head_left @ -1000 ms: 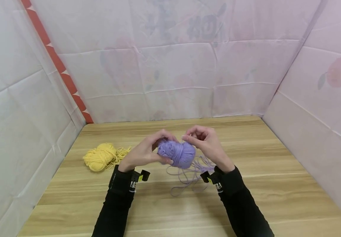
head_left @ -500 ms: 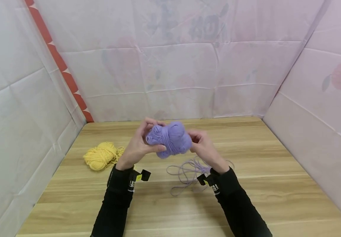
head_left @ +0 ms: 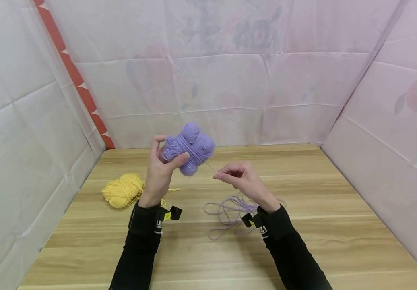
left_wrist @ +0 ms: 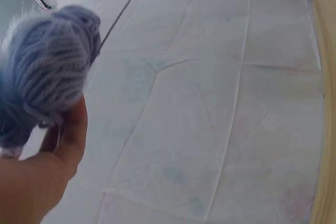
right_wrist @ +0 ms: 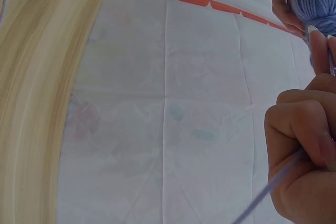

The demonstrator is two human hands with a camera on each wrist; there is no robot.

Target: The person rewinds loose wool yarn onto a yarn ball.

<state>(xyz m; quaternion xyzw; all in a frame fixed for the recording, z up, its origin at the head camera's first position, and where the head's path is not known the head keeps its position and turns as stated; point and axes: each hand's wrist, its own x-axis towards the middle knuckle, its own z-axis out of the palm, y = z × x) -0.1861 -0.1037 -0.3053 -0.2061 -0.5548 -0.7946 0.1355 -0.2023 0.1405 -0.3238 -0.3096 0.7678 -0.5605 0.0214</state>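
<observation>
My left hand (head_left: 159,173) grips a lilac ball of yarn (head_left: 197,147) above the table, thumb across its front and fingers behind. To its right, my right hand (head_left: 246,181) pinches a strand of yarn (head_left: 210,165) that runs taut from the ball to the fingertips. In the left wrist view the strand (left_wrist: 122,14) slants up from the ball (left_wrist: 50,72) to the other hand's fingertips. The right wrist view shows curled fingers (right_wrist: 299,135) with the yarn (right_wrist: 268,192) trailing out below them.
Loose lilac yarn (head_left: 226,211) lies in loops on the wooden table (head_left: 201,262), partly under my right wrist. A yellow ball of yarn (head_left: 123,191) rests at the left, its loose strands partly behind my left forearm. White sheeting (head_left: 208,84) walls the table at the back and sides.
My left hand has lifted the lilac ball up and leftward, turning it. My right hand, earlier at the ball, is now apart from it, with a taut strand between.
</observation>
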